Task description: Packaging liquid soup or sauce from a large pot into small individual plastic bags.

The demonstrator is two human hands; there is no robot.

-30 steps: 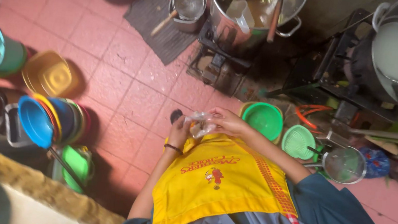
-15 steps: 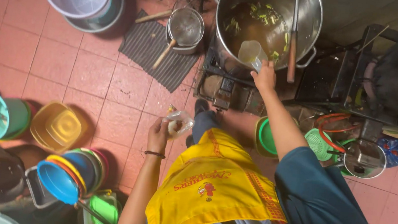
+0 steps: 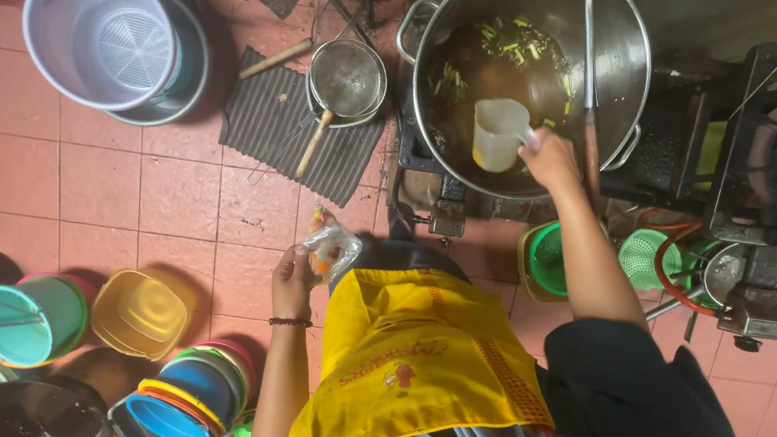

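Observation:
My right hand (image 3: 548, 159) grips the handle of a white plastic jug (image 3: 499, 133) and holds it inside a big steel pot (image 3: 535, 69) of dark broth with green stalks floating in it. My left hand (image 3: 292, 279) holds a small clear plastic bag (image 3: 330, 243) with something orange and pale in it, low in front of my yellow apron (image 3: 415, 360). A long-handled utensil (image 3: 590, 85) leans in the pot next to the jug.
The pot sits on a dark burner stand (image 3: 672, 164). A wire strainer ladle (image 3: 346, 80) rests on a ribbed mat (image 3: 296, 128). A lilac basket (image 3: 100, 35) stands far left. Coloured plastic bowls (image 3: 139, 316) crowd the lower left, green colanders (image 3: 645, 260) the right, on red tiles.
My right hand left the bag, reached up to the pot and took the jug, now lowered inside. My left hand keeps the bag. The view has shifted toward the pot.

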